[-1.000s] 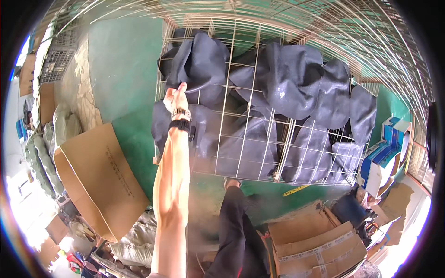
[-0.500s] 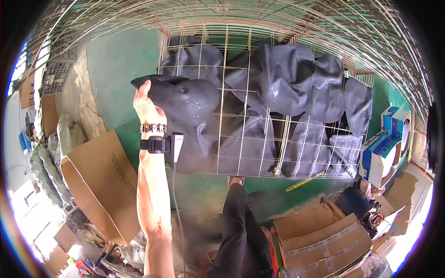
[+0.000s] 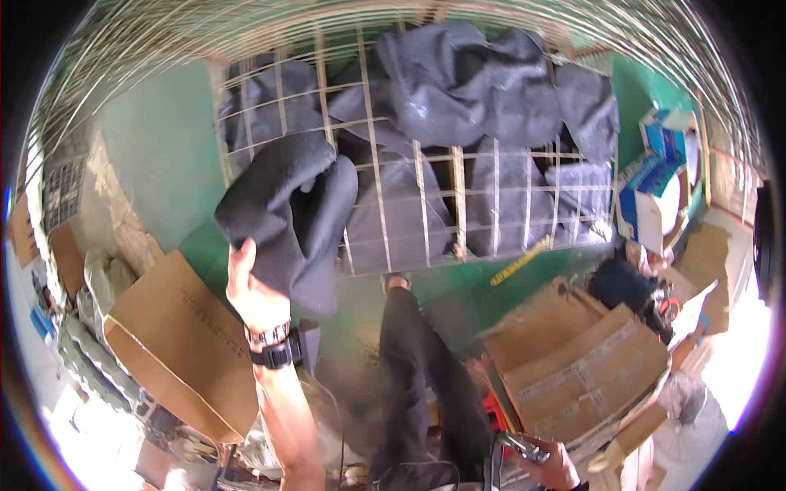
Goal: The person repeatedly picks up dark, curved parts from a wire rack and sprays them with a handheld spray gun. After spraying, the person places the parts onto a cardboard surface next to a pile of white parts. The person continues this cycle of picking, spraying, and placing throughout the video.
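Observation:
A dark grey, rubbery-looking sheet (image 3: 266,192), folded over on itself, hangs from my left hand (image 3: 255,290). That hand is closed on its near lower edge, with the thumb on top. The sheet is in front of the left end of a wire-grid cage (image 3: 459,196). More dark grey sheets (image 3: 438,86) lie bunched over and behind the cage wires. At the bottom right, beside my leg, my right hand (image 3: 557,468) is closed round a silver metal hand tool (image 3: 522,447); its exact kind is hard to make out.
An open cardboard box (image 3: 176,340) stands left of my forearm. Flattened cardboard (image 3: 577,368) lies at the lower right, and a blue-and-white box (image 3: 651,192) stands beyond it. Wire panels arch across the top. A cable (image 3: 337,409) runs down from my left wrist.
My left hand has drawn the sheet down toward me, off the cage's left end, and it has folded over. My right hand with the metal tool has come into view.

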### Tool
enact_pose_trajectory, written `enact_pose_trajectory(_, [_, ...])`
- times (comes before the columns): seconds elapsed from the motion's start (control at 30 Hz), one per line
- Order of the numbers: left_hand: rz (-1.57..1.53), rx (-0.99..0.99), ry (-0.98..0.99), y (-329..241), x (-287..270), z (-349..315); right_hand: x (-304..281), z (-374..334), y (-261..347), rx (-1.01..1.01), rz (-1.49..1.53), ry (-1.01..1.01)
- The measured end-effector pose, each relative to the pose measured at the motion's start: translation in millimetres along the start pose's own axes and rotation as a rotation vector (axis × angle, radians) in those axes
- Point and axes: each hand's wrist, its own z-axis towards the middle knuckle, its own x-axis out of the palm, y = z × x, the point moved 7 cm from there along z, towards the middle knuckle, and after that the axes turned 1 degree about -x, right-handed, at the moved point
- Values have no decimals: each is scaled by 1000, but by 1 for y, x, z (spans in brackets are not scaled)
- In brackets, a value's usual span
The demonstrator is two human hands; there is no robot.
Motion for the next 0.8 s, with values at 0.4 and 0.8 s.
enact_pose_trajectory(0.4, [1011, 357, 5, 53, -17, -173, -53, -28, 5, -102, -19, 226])
enact_pose_trajectory(0.8, [588, -30, 31, 53, -10, -190, -72, -40, -59, -283, 411, 338])
